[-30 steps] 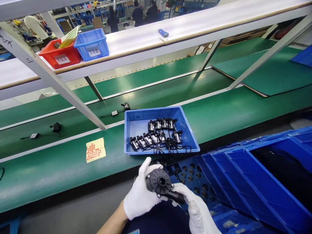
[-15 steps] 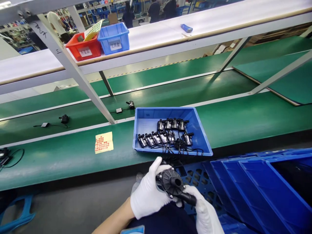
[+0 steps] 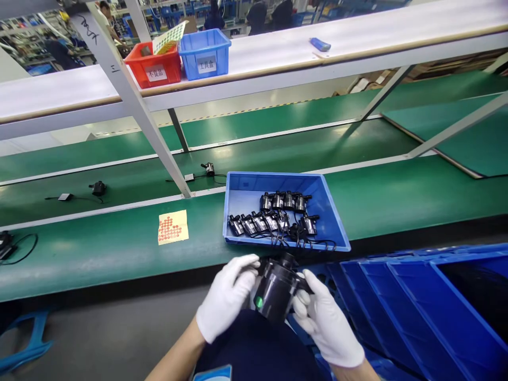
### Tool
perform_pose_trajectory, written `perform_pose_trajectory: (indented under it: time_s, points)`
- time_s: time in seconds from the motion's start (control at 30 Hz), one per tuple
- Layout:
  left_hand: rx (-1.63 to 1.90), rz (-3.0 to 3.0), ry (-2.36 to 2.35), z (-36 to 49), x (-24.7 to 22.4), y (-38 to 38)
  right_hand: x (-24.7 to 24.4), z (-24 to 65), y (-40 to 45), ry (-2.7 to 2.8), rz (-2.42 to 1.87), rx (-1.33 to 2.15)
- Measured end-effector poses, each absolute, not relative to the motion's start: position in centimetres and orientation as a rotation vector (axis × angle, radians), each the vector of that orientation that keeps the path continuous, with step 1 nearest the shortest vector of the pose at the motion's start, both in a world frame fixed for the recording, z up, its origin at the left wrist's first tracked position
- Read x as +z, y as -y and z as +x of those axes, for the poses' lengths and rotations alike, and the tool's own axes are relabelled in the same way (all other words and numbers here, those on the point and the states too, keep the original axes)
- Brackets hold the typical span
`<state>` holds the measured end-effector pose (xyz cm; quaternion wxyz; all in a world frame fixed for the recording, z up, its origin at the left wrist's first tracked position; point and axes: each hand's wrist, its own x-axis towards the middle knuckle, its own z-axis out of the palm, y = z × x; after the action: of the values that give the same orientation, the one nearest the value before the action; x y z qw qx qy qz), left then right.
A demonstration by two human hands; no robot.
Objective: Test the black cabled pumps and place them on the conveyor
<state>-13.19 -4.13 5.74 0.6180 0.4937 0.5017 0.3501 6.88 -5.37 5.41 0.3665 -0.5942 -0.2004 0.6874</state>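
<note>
A black water pump (image 3: 275, 291) with a glossy cylindrical body and a green round sticker is held up over my lap, its upper port pointing away. My right hand (image 3: 327, 325), in a white glove, grips the pump's side outlet between thumb and fingers. My left hand (image 3: 226, 296), gloved too, is closed with its fingertips at the pump's upper left side; the exact spot it grips is partly hidden. Just beyond, a blue tray (image 3: 242, 198) on the green bench holds several similar pumps (image 3: 260, 222) with black cables, standing in two rows.
A yellow sheet of red round stickers (image 3: 173, 227) lies left of the tray. Two pumps (image 3: 98, 188) with cables lie on the sunken belt (image 3: 135, 185). A red bin (image 3: 154, 66) and a blue bin (image 3: 204, 55) stand on the shelf. Stacked blue crates (image 3: 397, 307) are at right.
The pump has been turned: its ribbed round face pointed up at me before, and now its glossy side with the green sticker shows. My left hand has shifted left, from around its body to its edge.
</note>
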Motion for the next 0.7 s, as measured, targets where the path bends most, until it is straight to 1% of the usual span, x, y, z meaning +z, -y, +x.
perform_pose_trajectory:
  time_s: [0.07,0.17,0.23,0.3,0.37,0.43,0.53,0.6,0.63,0.7]
  points:
    - [0.787,1.073,-1.169,-12.0,5.5,4.8,6.2,6.4,5.5,0.801,-1.626,1.645]
    - [0.839,0.780,-0.882,-10.4,3.6,4.6,8.1,6.0,5.8,1.223,-1.435,1.546]
    - [0.801,0.544,-0.575,-9.6,1.8,3.9,9.6,6.3,5.9,1.238,-1.323,1.588]
    - [0.769,0.344,-0.370,-9.0,0.5,3.2,10.8,7.3,6.0,1.118,-1.428,1.572]
    - [0.792,0.266,-0.320,-8.5,0.2,2.8,11.1,8.3,6.1,1.038,-1.601,1.476]
    - [0.862,0.332,-0.400,-8.5,1.3,2.7,10.4,8.6,6.3,1.086,-1.710,1.343]
    - [0.847,0.638,-0.684,-9.3,4.8,3.0,8.5,7.2,6.4,1.267,-1.851,1.199]
    - [0.771,0.940,-0.809,-10.2,7.3,2.8,8.1,5.8,6.2,1.293,-1.832,1.236]
    - [0.757,1.052,-0.793,-10.7,8.3,2.4,8.3,5.3,6.1,1.288,-1.747,1.319]
    - [0.767,1.098,-0.639,-11.3,9.1,0.7,9.9,5.1,5.7,1.182,-1.546,1.427]
